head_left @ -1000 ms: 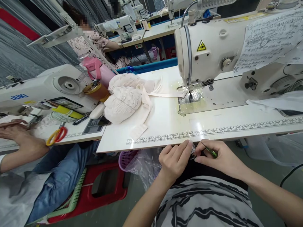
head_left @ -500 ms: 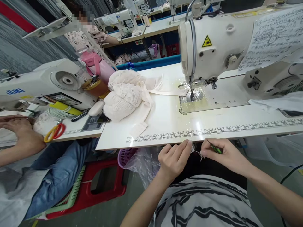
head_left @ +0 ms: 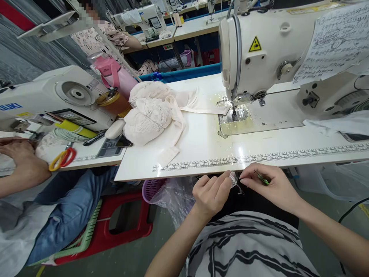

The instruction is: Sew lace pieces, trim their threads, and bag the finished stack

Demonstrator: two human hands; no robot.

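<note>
At the table's front edge, my left hand (head_left: 210, 194) is closed, with a small scrap of white lace (head_left: 233, 179) poking out past its fingertips. Loose thread ends hang from the lace. Just to the right, my right hand (head_left: 269, 186) has its thumb and forefinger pinched beside the scrap. Green thread snips (head_left: 263, 178) lie across the fingers of that hand, partly hidden by them. Whether the pinch also holds a thread is too small to tell.
A sewing machine (head_left: 259, 57) stands over the white table (head_left: 198, 142), a pale cloth strip (head_left: 207, 105) running to its needle from a bundle of fabric (head_left: 148, 119). A co-worker's hand (head_left: 21, 154) rests at left, near orange-handled scissors (head_left: 63, 157). Below are a purple basket (head_left: 150, 190) and red stool (head_left: 129, 231).
My right fingertips have come up off the stretched thread and pinch closer to the lace. More of the lace shows at my left fingertips. The view has shifted slightly.
</note>
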